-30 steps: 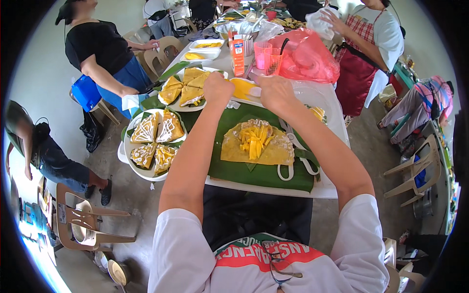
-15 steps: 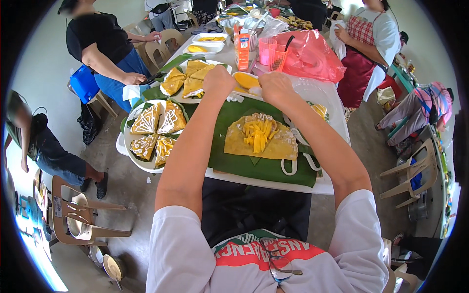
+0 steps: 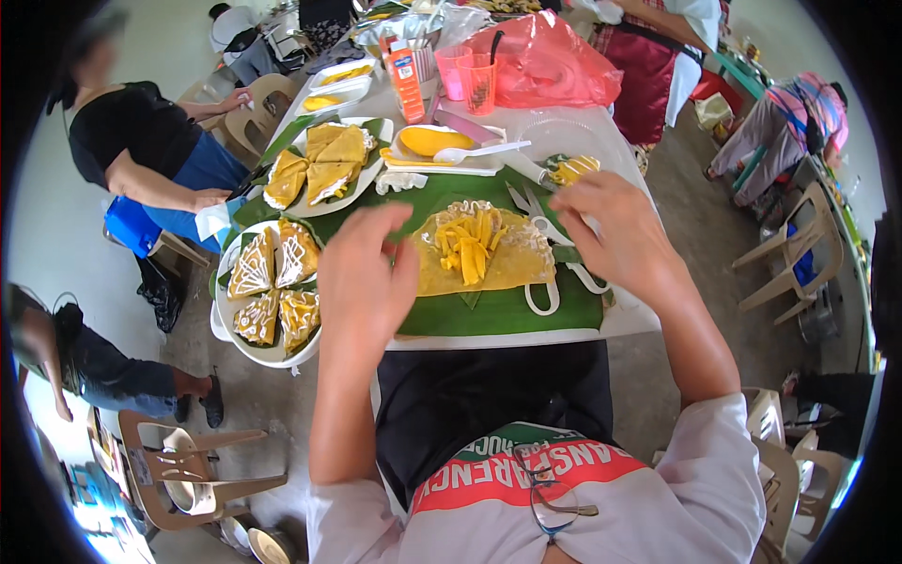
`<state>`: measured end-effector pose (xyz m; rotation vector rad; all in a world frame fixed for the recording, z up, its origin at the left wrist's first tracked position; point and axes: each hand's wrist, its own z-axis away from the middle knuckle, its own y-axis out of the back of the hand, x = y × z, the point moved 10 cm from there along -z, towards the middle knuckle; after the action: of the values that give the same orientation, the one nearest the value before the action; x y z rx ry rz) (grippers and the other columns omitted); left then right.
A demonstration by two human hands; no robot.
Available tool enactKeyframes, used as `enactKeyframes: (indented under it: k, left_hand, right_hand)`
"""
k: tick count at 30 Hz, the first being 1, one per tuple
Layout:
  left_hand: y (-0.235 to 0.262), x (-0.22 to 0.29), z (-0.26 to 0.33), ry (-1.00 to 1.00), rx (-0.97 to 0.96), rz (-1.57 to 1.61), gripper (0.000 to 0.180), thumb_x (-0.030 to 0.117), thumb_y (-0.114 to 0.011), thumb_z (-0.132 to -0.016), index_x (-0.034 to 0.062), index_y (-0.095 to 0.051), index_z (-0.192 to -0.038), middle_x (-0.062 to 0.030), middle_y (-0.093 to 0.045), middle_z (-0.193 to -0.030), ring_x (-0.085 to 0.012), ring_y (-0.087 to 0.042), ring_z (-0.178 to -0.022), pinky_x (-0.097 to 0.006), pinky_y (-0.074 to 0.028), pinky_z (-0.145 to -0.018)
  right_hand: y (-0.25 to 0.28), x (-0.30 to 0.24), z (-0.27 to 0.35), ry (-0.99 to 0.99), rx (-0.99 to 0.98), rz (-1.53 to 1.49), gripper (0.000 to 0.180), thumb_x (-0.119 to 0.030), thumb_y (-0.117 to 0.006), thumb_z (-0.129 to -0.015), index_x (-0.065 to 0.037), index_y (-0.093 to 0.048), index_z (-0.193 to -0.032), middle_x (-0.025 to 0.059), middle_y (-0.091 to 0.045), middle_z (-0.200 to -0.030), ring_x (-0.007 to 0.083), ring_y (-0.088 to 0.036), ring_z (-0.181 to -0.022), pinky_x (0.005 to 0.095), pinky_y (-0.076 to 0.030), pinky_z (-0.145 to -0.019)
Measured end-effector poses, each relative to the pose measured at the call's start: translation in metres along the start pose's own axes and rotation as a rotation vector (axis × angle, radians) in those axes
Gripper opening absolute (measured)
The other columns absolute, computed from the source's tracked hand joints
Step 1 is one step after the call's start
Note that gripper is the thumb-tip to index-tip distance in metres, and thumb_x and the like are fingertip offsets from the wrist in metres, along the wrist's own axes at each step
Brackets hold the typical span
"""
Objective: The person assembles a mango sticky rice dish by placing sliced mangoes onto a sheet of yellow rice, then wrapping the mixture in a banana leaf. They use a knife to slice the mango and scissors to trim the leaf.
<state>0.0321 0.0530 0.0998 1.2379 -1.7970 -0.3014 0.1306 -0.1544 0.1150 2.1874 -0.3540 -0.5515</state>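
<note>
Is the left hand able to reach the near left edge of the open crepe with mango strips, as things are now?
Probably yes. The left hand hovers right beside the crepe on the banana leaf, its fingers already at that edge, and nothing lies between them. The scissors sit on the other side.

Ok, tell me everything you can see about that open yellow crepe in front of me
The crepe is a thin, round, yellow sheet lying flat and unfolded on a green banana leaf on the table. Yellow mango strips are piled along its middle, with what looks like white drizzle near its far edge. The left hand is at its near-left edge, apparently touching it; the right hand hovers at its right side, above white-handled scissors lying against its right edge.
</note>
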Motion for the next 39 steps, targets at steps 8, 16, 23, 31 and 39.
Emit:
enactKeyframes:
  k: [8, 16, 23, 31, 39]
  left_hand:
    - [-0.003, -0.016, 0.056, 0.134, -0.051, -0.034, 0.029, -0.002, -0.065, -0.078, 0.0008, -0.065, -0.107, -0.0147, -0.066, -0.093, -0.0257, -0.064, -0.068, -0.035, -0.051, -0.064]
    - [-0.026, -0.008, 0.043, 0.005, -0.152, -0.201, 0.05, -0.002, -0.063, -0.075, 0.0009, -0.059, -0.125, -0.0149, -0.067, -0.109, -0.0332, -0.059, -0.094, -0.042, -0.047, -0.086]
    - [-0.039, -0.024, 0.032, 0.049, -0.193, -0.159, 0.059, 0.001, -0.059, -0.076, 0.0004, -0.05, -0.134, -0.0171, -0.065, -0.114, -0.0345, -0.057, -0.099, -0.042, -0.047, -0.09]
    - [-0.051, -0.042, 0.02, 0.093, -0.231, -0.057, 0.058, 0.002, -0.061, -0.077, -0.0013, -0.048, -0.133, -0.0175, -0.063, -0.111, -0.0379, -0.055, -0.099, -0.046, -0.045, -0.089]
    - [-0.058, -0.053, 0.01, 0.147, -0.198, -0.079, 0.034, 0.003, -0.062, -0.078, 0.0009, -0.059, -0.112, -0.0137, -0.063, -0.091, -0.0333, -0.057, -0.088, -0.043, -0.045, -0.082]
  right_hand:
    - [-0.013, 0.012, 0.065, -0.229, 0.026, -0.088, 0.017, 0.003, -0.066, -0.076, 0.0, -0.067, -0.093, 0.0163, -0.062, -0.086, 0.0366, -0.06, -0.084, 0.0437, -0.049, -0.074]
    - [-0.035, 0.008, 0.055, -0.35, 0.04, -0.073, 0.025, 0.002, -0.066, -0.078, 0.002, -0.066, -0.103, 0.0161, -0.064, -0.083, 0.0339, -0.062, -0.079, 0.041, -0.05, -0.074]
    - [-0.046, 0.017, 0.055, -0.47, 0.081, -0.152, 0.029, -0.001, -0.068, -0.078, 0.001, -0.064, -0.107, 0.0155, -0.063, -0.081, 0.0329, -0.062, -0.073, 0.0413, -0.05, -0.069]
    - [-0.052, 0.028, 0.051, -0.521, 0.114, -0.277, 0.031, 0.005, -0.066, -0.078, 0.001, -0.064, -0.109, 0.0125, -0.063, -0.079, 0.0237, -0.062, -0.065, 0.0335, -0.051, -0.061]
    - [-0.052, 0.033, 0.049, -0.473, 0.16, -0.378, 0.026, 0.008, -0.061, -0.078, 0.001, -0.066, -0.103, 0.0126, -0.063, -0.078, 0.0247, -0.062, -0.064, 0.0341, -0.051, -0.06]
